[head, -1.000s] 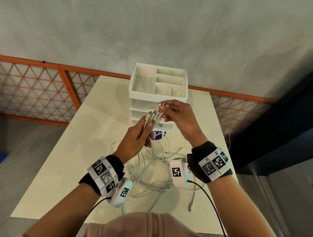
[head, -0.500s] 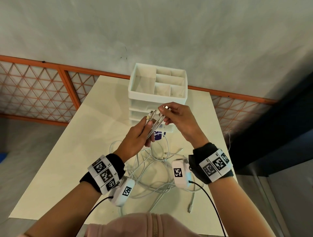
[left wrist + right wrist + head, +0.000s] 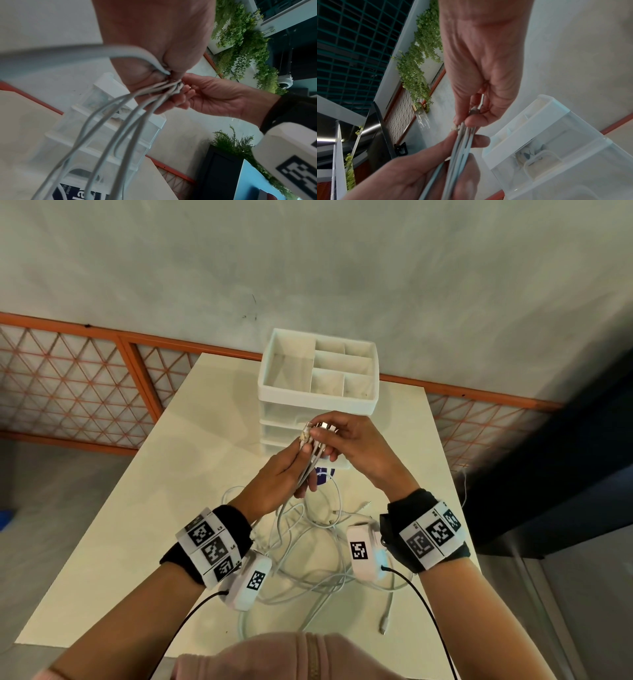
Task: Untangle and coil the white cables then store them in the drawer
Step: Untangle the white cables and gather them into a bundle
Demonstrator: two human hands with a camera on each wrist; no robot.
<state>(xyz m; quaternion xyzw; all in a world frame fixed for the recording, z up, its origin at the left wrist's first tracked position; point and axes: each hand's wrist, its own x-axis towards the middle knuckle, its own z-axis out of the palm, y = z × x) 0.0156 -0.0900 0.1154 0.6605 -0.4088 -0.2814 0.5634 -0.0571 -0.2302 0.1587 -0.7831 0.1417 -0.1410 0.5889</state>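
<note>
Several white cables [image 3: 308,546] lie tangled on the cream table [image 3: 137,508], and their upper ends rise as a bundle [image 3: 310,455] into both hands. My left hand [image 3: 284,474] grips the bundle [image 3: 130,108] from below, fingers curled round it. My right hand [image 3: 346,440] pinches the plug ends [image 3: 465,128] at the top between thumb and fingers. Both hands hover in front of the white drawer unit [image 3: 318,378], whose drawers [image 3: 556,155] look closed.
The drawer unit has an open tray with dividers on top. A loose cable end with a plug [image 3: 385,625] lies near the table's front right edge. A blue and white label [image 3: 323,472] lies by the unit's base. An orange lattice railing [image 3: 85,392] runs behind the table.
My right hand has slid along the plug ends and closed its thumb down on them. The left hand keeps its grip, almost in the same place.
</note>
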